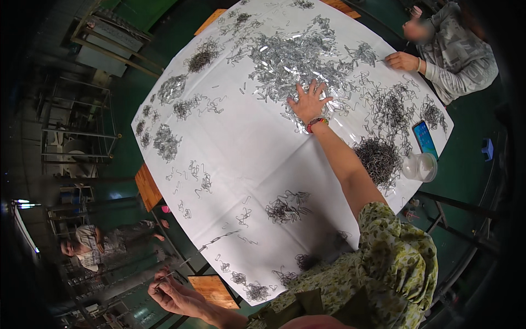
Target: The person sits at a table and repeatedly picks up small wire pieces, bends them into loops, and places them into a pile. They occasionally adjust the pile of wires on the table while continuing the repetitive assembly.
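Note:
My right hand (309,104) lies flat, fingers spread, on the near edge of a wide pile of small shiny flat metal pieces (296,60). Off the table's lower left edge, my left hand (170,294) is closed around one end of a thin metal strand (205,246). That strand stretches up and right, its far end over the white tabletop. Beside my right forearm sits a dense heap of dark wire hooks (378,160). A smaller heap of hooks (286,208) lies between my two arms.
Several little piles of hooks are scattered along the rim of the white-covered table (230,148). On the right are a phone (424,139) and a clear plastic tub (421,167). A person (455,55) works at the far right; another person (104,244) is at left. Wooden stools (213,291) stand around.

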`<state>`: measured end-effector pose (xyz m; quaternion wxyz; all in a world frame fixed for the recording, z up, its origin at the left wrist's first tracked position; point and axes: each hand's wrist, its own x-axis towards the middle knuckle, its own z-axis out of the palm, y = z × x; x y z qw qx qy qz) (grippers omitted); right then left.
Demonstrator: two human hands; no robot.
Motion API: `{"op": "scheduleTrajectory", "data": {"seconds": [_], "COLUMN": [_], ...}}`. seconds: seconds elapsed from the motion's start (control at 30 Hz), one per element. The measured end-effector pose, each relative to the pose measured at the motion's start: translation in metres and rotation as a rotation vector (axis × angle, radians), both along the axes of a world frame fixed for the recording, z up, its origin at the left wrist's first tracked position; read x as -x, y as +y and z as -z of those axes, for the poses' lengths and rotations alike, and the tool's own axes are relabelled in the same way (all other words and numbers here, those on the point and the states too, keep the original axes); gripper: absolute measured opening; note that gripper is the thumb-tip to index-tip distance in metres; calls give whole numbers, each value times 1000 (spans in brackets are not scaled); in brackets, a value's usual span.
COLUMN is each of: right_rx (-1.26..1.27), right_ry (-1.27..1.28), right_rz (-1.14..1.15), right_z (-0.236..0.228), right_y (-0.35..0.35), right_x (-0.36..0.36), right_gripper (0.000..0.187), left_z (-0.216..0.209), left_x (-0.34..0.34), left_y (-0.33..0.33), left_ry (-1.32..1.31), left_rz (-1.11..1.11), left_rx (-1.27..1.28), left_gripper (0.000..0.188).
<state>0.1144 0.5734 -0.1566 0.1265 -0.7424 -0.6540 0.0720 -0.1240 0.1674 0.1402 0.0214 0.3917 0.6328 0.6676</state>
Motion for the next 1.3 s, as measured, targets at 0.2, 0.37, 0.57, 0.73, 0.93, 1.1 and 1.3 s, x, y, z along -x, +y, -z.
{"op": "scheduleTrajectory", "data": {"seconds": [0.2, 0.37, 0.57, 0.73, 0.93, 1.1, 1.3], "right_rx": [-106, -39, -63, 136, 112, -63, -24], "right_ry": [-93, -100, -47, 88, 371, 259, 193], "right_rz": [-159, -304, -422, -647, -629, -558, -581], "right_z": [0, -3, -4, -18, -45, -13, 27], "right_y": [-60, -141, -240, -316, -292, -231, -207], "right_x": [2, 6, 12, -5, -45, -64, -41], "right_gripper": [37, 34, 34, 33, 43, 40, 43], "left_z": [-2, -16, -29, -33, -38, -45, -46], "left_x": [-7, -18, -38, -50, -63, -61, -46], "left_y": [-11, -42, -73, -92, -102, -102, -105], "left_ry": [-35, -15, -30, -54, -71, -46, -11], "left_rz": [68, 42, 41, 129, 188, 203, 238], "left_rx": [-51, -121, -192, -272, -287, -306, -239], "left_gripper": [12, 13, 14, 10, 12, 18, 23]}}
